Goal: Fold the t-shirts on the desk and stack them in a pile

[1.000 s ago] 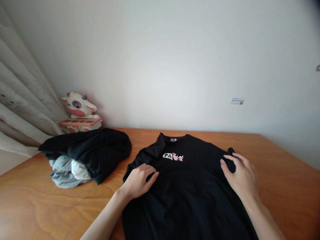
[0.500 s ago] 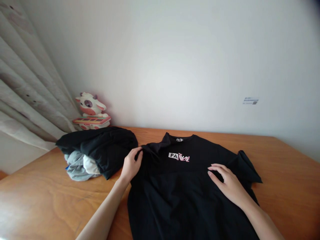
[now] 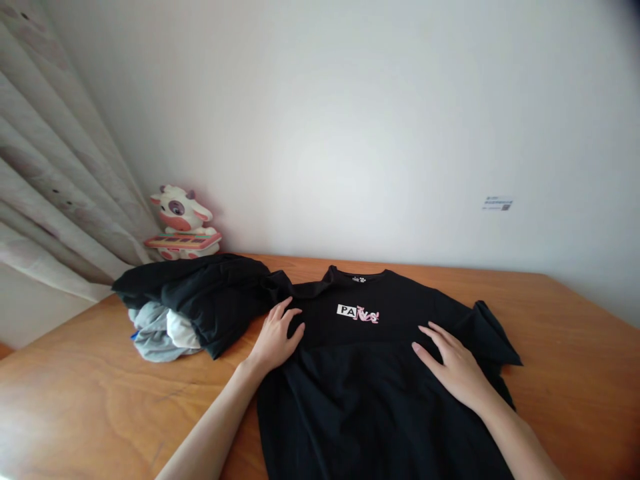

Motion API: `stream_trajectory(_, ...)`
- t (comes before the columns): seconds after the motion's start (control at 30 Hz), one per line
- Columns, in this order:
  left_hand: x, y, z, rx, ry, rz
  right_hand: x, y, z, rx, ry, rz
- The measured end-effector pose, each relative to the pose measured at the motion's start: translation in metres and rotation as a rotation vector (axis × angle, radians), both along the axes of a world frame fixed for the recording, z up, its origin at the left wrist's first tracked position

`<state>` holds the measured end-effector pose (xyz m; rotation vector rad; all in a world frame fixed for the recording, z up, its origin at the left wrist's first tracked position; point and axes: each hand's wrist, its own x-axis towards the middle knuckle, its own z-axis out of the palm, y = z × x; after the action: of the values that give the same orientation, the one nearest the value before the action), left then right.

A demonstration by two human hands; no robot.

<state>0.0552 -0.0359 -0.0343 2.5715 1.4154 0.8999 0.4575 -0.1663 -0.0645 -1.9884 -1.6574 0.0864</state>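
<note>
A black T-shirt (image 3: 370, 400) lies spread on the wooden table, its collar toward the wall. White-and-pink lettering (image 3: 357, 313) crosses its chest. My left hand (image 3: 277, 333) is over the shirt's left side, just below the bunched sleeve, with fingers apart and nothing in them. Over the right part of the chest, my right hand (image 3: 453, 367) is open too, thumb away from the fingers. Whether its fingertips press on the cloth I cannot tell. The right sleeve (image 3: 493, 333) sticks out with a raised fold.
A heap of clothes (image 3: 200, 293), black over grey and white, sits on the table (image 3: 115, 393) at left, close to the shirt's left sleeve. Behind it stands a toy cow with a keyboard (image 3: 183, 223). A curtain (image 3: 55, 180) hangs at far left. The wall (image 3: 350, 133) carries a small label (image 3: 497, 203).
My left hand has let go of the shirt's left shoulder edge and moved slightly right, fingers spreading. The left sleeve now extends toward the heap. My right hand has barely shifted.
</note>
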Motion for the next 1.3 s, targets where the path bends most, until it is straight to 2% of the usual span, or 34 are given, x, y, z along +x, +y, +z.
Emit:
stream_trajectory(0.2, -0.040, 0.035, -0.001, -0.004, -0.269, 0.230, 0.003, 0.000, 0.000, -0.004, 0.009, 0.006)
stream_trajectory(0.33, -0.051, 0.041, 0.000, -0.007, -0.406, 0.320, 0.005, 0.000, 0.000, -0.005, 0.015, -0.007)
stream_trajectory(0.43, -0.054, 0.039, 0.001, 0.017, -0.396, 0.402, 0.005, 0.000, -0.001, -0.012, 0.019, -0.010)
stream_trajectory(0.57, -0.063, 0.036, 0.003, 0.044, -0.285, 0.521, 0.002, -0.001, 0.002, -0.002, 0.003, 0.012)
stream_trajectory(0.7, -0.066, 0.027, 0.009, 0.072, -0.242, 0.624, -0.001, -0.001, 0.006, -0.024, -0.017, 0.024)
stream_trajectory(0.77, -0.057, 0.018, 0.016, 0.169, -0.244, 0.565, -0.001, -0.001, 0.006, -0.026, -0.027, 0.027)
stream_trajectory(0.87, -0.029, 0.002, 0.028, 0.296, -0.215, 0.282, 0.000, -0.001, 0.005, -0.020, -0.034, 0.022)
stream_trajectory(0.97, 0.009, -0.005, 0.038, 0.217, -0.134, -0.061, -0.001, -0.001, 0.006, -0.027, -0.030, 0.012)
stream_trajectory(1.03, 0.034, 0.000, 0.041, 0.108, -0.057, -0.193, -0.002, -0.002, 0.009, -0.043, -0.034, 0.015)
stream_trajectory(1.1, 0.052, 0.012, 0.039, 0.006, 0.017, -0.220, -0.003, -0.003, 0.013, -0.065, -0.053, 0.020)
stream_trajectory(1.17, 0.062, 0.027, 0.035, -0.072, 0.096, -0.176, -0.003, -0.004, 0.016, -0.088, -0.075, 0.017)
stream_trajectory(1.3, 0.056, 0.055, 0.029, -0.116, 0.179, 0.064, -0.003, -0.004, 0.018, -0.100, -0.099, -0.002)
